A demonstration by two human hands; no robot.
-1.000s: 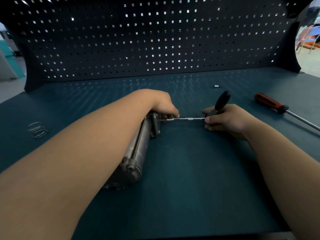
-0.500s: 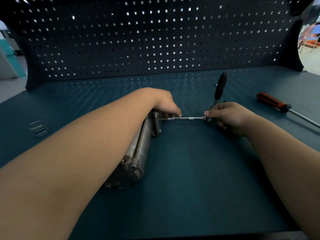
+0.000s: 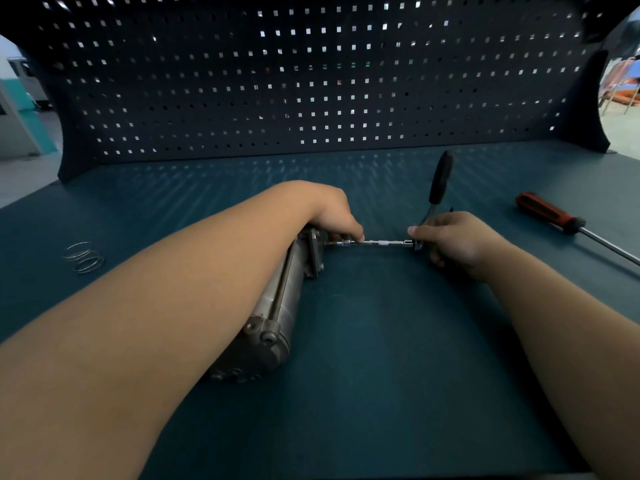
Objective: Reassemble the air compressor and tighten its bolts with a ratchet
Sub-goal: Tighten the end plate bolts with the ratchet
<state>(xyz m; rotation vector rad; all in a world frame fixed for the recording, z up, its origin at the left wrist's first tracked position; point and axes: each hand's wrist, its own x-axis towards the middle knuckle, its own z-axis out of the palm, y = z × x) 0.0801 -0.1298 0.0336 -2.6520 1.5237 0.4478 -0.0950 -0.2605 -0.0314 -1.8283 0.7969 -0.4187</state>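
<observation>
The air compressor (image 3: pixel 277 306) lies on its side on the teal surface (image 3: pixel 381 358), half hidden under the left forearm. The left hand (image 3: pixel 332 216) sits over its far end, fingers curled and pinching the extension bar (image 3: pixel 377 242) at the bolt. The right hand (image 3: pixel 453 240) grips the head of the ratchet (image 3: pixel 440 178), whose black handle points up. A red screwdriver (image 3: pixel 550 213) lies well to the right and a wire spring (image 3: pixel 85 258) far left, with a pegboard (image 3: pixel 311 81) behind.

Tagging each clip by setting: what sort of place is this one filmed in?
Most likely a workshop bench: a dark perforated pegboard backs a teal work surface, a ratchet is set to a metal air compressor lying on it, and a red-handled screwdriver lies to the right.
</observation>
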